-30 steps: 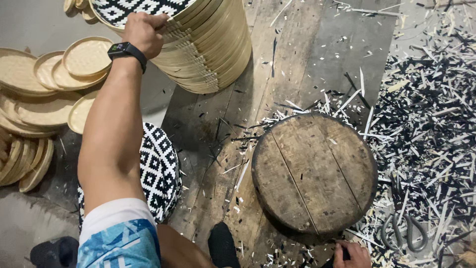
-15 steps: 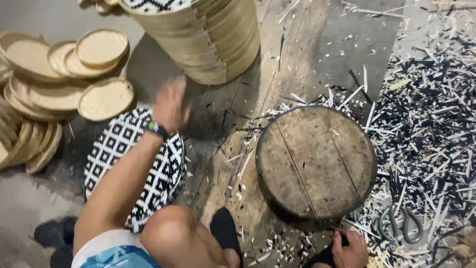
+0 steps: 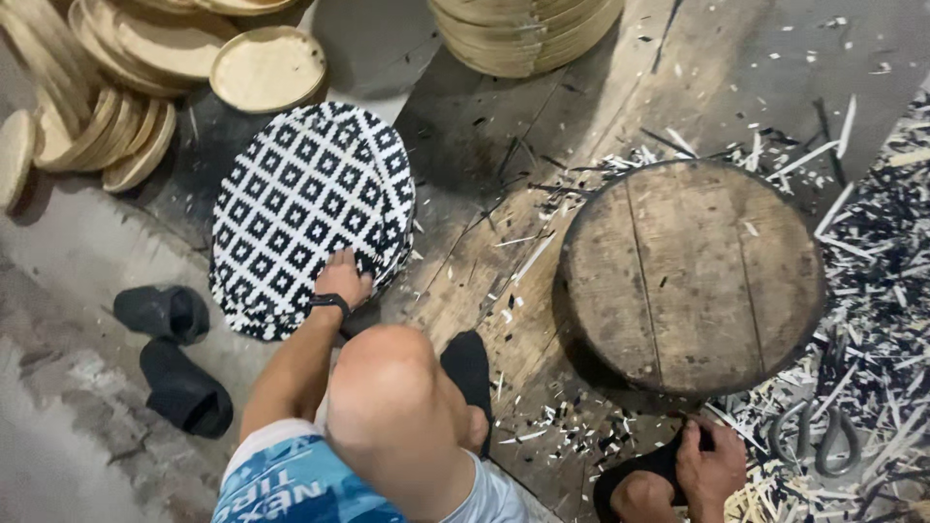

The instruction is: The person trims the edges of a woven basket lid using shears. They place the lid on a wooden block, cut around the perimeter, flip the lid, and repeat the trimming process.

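- Nearest the camera, I see my bent bare knee [image 3: 402, 407], with blue patterned shorts [image 3: 291, 484] at the bottom edge.
- My left hand [image 3: 344, 279] reaches down and forward from the knee, arm nearly straight, a black wristband [image 3: 329, 302] on the wrist. The fingers are laid flat and close together on the near edge of a stack of round black-and-white diamond-patterned woven trays [image 3: 310, 208]; I cannot count the trays in that stack.
- My right hand [image 3: 712, 463] sits low at the bottom right, curled around the front of a black slipper [image 3: 647, 467] on my foot; I cannot tell how tightly it grips.
- Two loose black slippers [image 3: 172, 353] lie on the grey floor to the left of my leg.
- One pair of metal shears [image 3: 814, 436] lies among cut strips just right of my right hand.
- One round wooden chopping block [image 3: 693, 276] stands on the plank floor, well right of the patterned trays, ringed by black and pale bamboo offcuts [image 3: 872, 291].
- Farther off at the upper left, plain tan woven trays [image 3: 266, 68] lie overlapping in a loose heap, too many to count surely; each one I can see into holds nothing.
- Farthest away, at the top edge, one tall stack of tan trays [image 3: 528, 34] rises out of view.
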